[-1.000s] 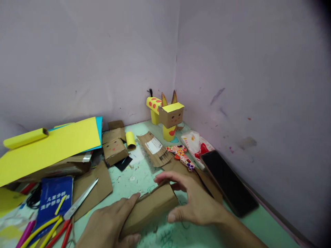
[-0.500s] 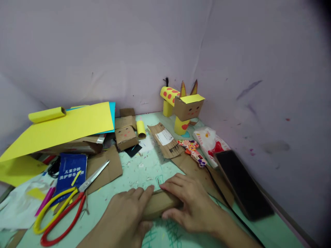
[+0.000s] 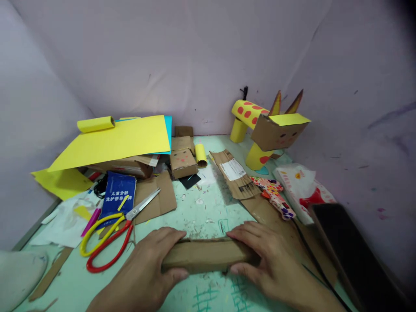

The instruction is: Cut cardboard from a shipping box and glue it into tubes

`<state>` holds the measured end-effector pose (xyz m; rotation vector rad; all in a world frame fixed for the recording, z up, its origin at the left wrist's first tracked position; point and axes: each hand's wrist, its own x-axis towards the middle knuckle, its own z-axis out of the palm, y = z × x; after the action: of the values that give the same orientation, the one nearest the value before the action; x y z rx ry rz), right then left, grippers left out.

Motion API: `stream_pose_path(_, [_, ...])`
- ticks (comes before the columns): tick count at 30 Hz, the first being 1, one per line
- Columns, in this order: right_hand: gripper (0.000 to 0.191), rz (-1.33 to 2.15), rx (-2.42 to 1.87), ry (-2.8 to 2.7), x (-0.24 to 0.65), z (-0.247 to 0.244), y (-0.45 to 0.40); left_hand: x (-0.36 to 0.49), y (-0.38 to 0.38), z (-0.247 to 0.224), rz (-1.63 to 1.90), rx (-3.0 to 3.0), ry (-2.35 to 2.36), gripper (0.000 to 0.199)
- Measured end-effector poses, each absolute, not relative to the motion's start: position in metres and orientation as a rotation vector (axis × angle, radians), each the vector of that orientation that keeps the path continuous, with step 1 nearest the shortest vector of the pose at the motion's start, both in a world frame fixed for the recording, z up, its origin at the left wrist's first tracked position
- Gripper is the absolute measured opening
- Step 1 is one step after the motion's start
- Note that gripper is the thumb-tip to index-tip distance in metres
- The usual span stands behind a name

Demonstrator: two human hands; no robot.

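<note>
A brown cardboard tube [image 3: 208, 255] lies crosswise on the pale green tabletop in front of me. My left hand [image 3: 154, 260] grips its left end, thumb on the near side and fingers over the top. Around its right end my right hand [image 3: 261, 255] is wrapped the same way. Left of my left hand are scissors [image 3: 126, 225] with one yellow and one red handle, blades part way apart. To the right of the tube, a flat piece of cardboard [image 3: 260, 207] lies partly under a glue gun with a flowered pattern [image 3: 274, 195].
A cardboard animal [image 3: 251, 115] with a box head and yellow tube legs stands at the back right. Yellow sheets [image 3: 120, 141] are stacked at the left, near a small cardboard box [image 3: 183, 162]. A phone [image 3: 351, 247] and a tissue pack [image 3: 302, 190] lie at the right.
My hands have moved apart along the cardboard tube, so more of its middle shows. My view has turned left, shifting the tabletop things rightward in the picture.
</note>
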<state>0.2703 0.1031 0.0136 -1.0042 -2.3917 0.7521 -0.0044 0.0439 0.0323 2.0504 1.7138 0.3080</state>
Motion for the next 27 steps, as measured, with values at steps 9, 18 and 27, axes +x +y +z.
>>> stream_pose_path(9, [0.039, 0.768, -0.979, -2.407, 0.271, 0.016, 0.103, -0.001, 0.044, 0.025, 0.571, 2.166, 1.458, 0.032])
stream_pose_path(18, [0.033, 0.894, -0.994, -2.364, 0.269, 0.020, 0.101, -0.001, 0.048, 0.021, 0.762, 2.301, 1.315, 0.029])
stream_pose_path(27, [0.031, 0.751, -0.959, -2.381, 0.266, 0.017, 0.100, 0.005, 0.042, 0.020, 0.765, 2.518, 1.577, 0.035])
